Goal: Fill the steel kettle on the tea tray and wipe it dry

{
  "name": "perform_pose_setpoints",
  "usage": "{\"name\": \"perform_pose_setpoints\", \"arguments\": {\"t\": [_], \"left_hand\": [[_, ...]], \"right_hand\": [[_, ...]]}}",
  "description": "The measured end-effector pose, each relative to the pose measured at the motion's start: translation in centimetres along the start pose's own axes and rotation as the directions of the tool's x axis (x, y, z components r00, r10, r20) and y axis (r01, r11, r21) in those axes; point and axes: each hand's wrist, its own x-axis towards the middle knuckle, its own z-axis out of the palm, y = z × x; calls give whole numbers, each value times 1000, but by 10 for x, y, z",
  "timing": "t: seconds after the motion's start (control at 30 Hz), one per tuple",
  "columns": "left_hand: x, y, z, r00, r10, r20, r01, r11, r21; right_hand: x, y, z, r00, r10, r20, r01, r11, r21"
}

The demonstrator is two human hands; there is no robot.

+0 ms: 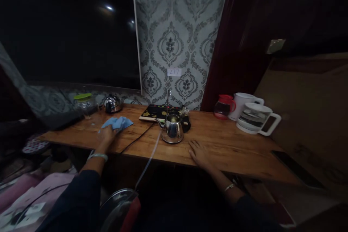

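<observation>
My left hand point(106, 135) is closed on a crumpled blue cloth point(121, 122) lying on the left part of the wooden table. Fingers stretched, my right hand point(199, 153) rests flat near the table's front edge and holds nothing. Between the two hands stands a shiny metal kettle point(172, 133) without a lid, its spout pointing left. Behind the kettle is a black electric tea stove point(152, 113) with yellow flower prints and a thin upright spout point(170, 96). A second metal kettle point(113, 104) with a dark handle sits beyond the cloth.
A glass jar with a green lid point(83, 96) stands at the back left. To the right are a red-lidded jug point(224, 107), a white kettle point(240, 102) and a glass pot point(254, 117). A black cord point(138, 137) and a clear hose point(152, 155) hang over the front edge.
</observation>
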Motion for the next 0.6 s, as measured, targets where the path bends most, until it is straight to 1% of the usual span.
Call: {"name": "perform_pose_setpoints", "arguments": {"t": [0.07,0.13,0.23,0.27,0.33,0.37,0.43,0.47,0.5,0.53,0.6], "left_hand": [[1,-2,-16,1000,-19,-5,19,1000,1],[-7,-1,-38,999,33,-34,-33,999,-11],[-33,10,-76,973,196,-124,-212,968,-135],[-44,18,-87,961,226,-156,-253,951,-176],[-68,39,-103,918,312,-244,-366,904,-219],[-78,52,-106,895,351,-276,-420,872,-252],[-97,82,-103,886,364,-288,-446,840,-310],[-105,98,-97,884,366,-290,-451,831,-324],[-111,114,-89,872,389,-297,-477,812,-338],[-116,129,-79,850,428,-306,-519,778,-353],[-122,157,-57,780,545,-309,-626,690,-362]], "right_hand": [[0,0,0,1000,-7,0,7,1000,7],[1,-1,-1,1000,-5,-1,5,1000,16],[1,-2,-3,1000,10,3,-10,1000,21],[1,-2,-4,1000,12,5,-12,1000,22],[1,-3,-4,1000,11,7,-11,1000,24],[0,-3,-5,1000,10,9,-10,1000,25],[0,-3,-6,1000,4,13,-4,1000,26],[0,-3,-6,1000,0,15,0,1000,27],[0,-3,-7,1000,-4,17,3,1000,29],[-1,-4,-8,1000,-7,19,7,999,33],[-1,-4,-9,1000,-7,20,6,999,45]]}}
